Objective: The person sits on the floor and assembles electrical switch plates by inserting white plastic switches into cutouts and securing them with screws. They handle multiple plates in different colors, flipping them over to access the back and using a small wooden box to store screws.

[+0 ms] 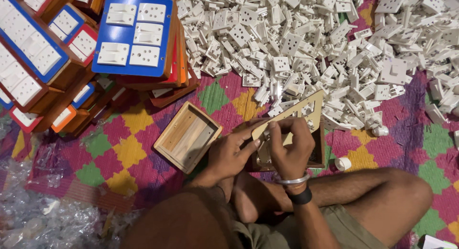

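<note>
Seen from above, both hands meet over a tan cut-out panel [296,116] held above the lap. The left hand [229,153] pinches its lower edge; the right hand [289,151] curls over it. Its long axis tilts up toward the right, toward a pile of white switches [334,43].

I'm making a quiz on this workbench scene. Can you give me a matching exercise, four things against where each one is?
Things:
1. cut-out panel
2. empty wooden box
3. blue board
4. loose white parts

Places:
A. heaped across the top right of the mat
B. on top of the stack, top left
C. lying open on the mat, left of the hands
D. held by the left hand and right hand

Pairs: 1-D, 2-C, 3-B, 4-A
</note>
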Motion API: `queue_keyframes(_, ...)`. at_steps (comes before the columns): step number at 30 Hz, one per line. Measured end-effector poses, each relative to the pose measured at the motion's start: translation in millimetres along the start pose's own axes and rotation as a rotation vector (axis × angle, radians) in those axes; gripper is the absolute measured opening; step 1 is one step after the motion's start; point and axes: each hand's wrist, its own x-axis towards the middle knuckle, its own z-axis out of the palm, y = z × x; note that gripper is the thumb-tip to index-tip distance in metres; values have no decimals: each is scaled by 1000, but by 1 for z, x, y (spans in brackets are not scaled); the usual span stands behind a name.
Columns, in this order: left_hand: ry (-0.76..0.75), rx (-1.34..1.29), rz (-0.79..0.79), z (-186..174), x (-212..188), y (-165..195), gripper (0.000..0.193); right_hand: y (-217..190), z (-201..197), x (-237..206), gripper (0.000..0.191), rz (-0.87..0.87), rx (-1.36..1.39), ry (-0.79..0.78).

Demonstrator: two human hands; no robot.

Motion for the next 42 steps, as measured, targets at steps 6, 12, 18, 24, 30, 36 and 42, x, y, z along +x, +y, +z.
queue_keyframes(6, 54, -135, 240, 1, 2, 3, 41, 6, -5, 6, 11, 79, 206, -93)
queue_keyframes(12, -72, 280, -192, -3, -3, 8, 45, -4, -8, 3, 13, -129, 30, -66)
queue_keyframes(18, -30, -357, 334, 3, 3, 2, 40, -6, 0, 1, 14, -34, 40, -13)
queue_keyframes(24, 44, -278, 315, 2, 1, 2, 41, -8, -5, -4, 11, -142, 19, -16)
queue_keyframes(30, 137, 28, 289, -5, -6, 14, 41, -7, -4, -5, 9, -56, 65, -15)
queue_keyframes(36, 101, 8, 264, -6, -6, 18, 47, -5, 4, -9, 12, -57, 12, 43)
queue_keyframes(42, 134, -3, 491, -7, -7, 21, 44, -1, 6, -15, 11, 10, 99, 54)
